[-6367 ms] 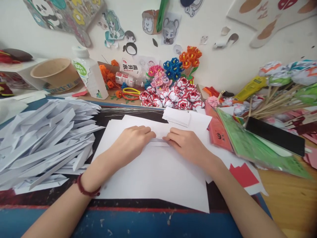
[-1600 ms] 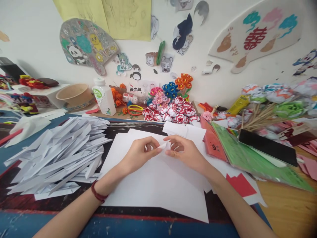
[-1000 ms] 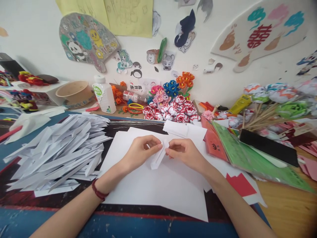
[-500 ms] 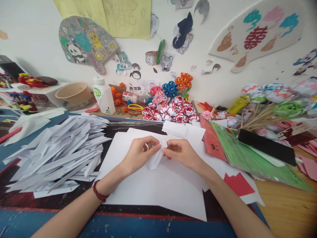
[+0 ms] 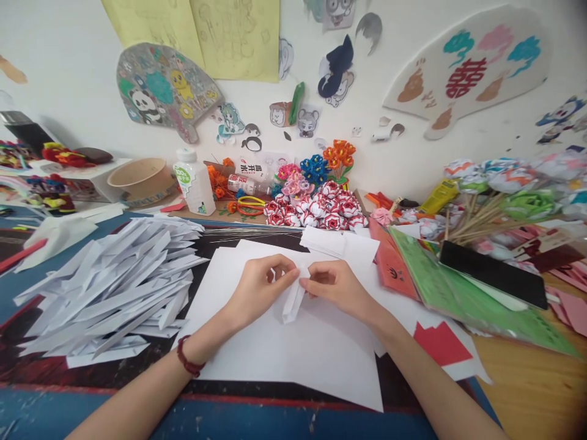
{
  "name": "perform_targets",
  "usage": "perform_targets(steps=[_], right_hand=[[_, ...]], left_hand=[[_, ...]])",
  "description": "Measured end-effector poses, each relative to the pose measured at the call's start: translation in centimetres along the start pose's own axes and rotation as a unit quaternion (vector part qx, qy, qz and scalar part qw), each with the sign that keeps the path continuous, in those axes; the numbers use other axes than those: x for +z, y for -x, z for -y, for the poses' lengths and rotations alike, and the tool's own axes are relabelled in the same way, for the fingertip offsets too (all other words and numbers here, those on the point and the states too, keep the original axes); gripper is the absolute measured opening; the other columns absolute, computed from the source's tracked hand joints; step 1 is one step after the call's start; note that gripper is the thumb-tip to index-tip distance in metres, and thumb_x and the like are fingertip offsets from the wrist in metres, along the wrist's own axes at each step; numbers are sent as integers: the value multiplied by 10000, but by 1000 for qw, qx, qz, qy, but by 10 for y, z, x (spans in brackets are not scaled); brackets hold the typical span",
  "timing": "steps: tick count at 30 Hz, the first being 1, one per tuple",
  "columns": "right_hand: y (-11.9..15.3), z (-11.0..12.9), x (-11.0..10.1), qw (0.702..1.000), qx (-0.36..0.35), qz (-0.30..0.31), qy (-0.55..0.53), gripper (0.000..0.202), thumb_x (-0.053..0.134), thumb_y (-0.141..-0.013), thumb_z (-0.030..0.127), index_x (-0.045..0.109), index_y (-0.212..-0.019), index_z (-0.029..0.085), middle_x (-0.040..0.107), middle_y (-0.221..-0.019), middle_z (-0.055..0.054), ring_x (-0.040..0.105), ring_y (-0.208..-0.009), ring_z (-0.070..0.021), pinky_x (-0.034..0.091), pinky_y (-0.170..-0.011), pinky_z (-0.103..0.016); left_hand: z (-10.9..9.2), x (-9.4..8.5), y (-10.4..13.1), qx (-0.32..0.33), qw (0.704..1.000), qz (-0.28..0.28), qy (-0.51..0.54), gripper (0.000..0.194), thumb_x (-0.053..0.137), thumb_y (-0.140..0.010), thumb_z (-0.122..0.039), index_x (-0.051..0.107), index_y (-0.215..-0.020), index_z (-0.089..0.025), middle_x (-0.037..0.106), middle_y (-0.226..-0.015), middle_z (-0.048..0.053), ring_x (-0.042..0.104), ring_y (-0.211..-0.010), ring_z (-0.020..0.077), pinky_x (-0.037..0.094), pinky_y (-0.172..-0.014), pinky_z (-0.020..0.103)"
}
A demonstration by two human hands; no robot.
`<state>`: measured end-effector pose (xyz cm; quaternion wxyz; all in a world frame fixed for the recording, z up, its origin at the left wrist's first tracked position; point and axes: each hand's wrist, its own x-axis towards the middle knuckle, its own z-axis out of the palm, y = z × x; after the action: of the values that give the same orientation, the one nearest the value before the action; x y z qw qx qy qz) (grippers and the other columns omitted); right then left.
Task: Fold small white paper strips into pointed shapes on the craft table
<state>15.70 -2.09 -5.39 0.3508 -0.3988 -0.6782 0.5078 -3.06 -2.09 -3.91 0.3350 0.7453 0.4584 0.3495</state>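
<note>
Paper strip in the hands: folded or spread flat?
Folded: the paper strip, pinched between the left hand and right hand, is narrow, with long creased edges and an angled lower end.

This is a craft corner, a place where people make things, but I can't tell if it is in a home or a school. On the table (image 5: 247, 415) there is a big heap of folded paper strips (image 5: 114, 275) and some big white sheets (image 5: 325, 348). At the back are bright flowers that look handmade: orange flowers (image 5: 340, 154), blue flowers (image 5: 314, 170) and red-and-white flowers (image 5: 323, 208). The white wall (image 5: 403, 36) has cut-out pictures (image 5: 307, 123), a fan shape with a panda (image 5: 158, 88) and yellow drawings (image 5: 236, 43)
</note>
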Motion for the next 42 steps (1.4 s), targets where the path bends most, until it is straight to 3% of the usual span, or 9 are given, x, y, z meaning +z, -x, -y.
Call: perform_targets(steps=[19,29,36,42], right_hand=[[1,4,3,999,22,21,-16,251,616,-791,369,561,-676,153,539,-621,12,546,-600,-126,444,-571,-233],[-3,-1,-6,999,-23,-39,-1,275,597,-799,388,560,-659,155,534,-614,3,536,-585,-127,441,-566,-245],[-8,-7,-10,997,-31,-60,27,321,592,-789,413,535,-599,161,536,-569,1,541,-573,-134,431,-556,-246],[-10,-8,-9,995,-34,-88,-12,290,611,-774,407,594,-654,144,573,-592,-8,553,-576,-131,448,-581,-249]], left_hand=[[-3,-1,3,36,999,-6,-14,164,515,-853,-250,629,-780,-157,593,-678,-10,467,-607,98,357,-566,203],[1,1,-3,-4,997,82,-9,321,454,-881,-399,645,-796,-156,651,-739,7,516,-631,111,374,-558,205],[4,3,-8,14,996,83,-23,323,436,-884,-359,636,-753,-141,625,-689,7,494,-605,105,383,-568,204],[8,-1,-10,8,995,95,-2,299,464,-862,-384,631,-790,-146,620,-712,6,499,-604,106,393,-563,202]])
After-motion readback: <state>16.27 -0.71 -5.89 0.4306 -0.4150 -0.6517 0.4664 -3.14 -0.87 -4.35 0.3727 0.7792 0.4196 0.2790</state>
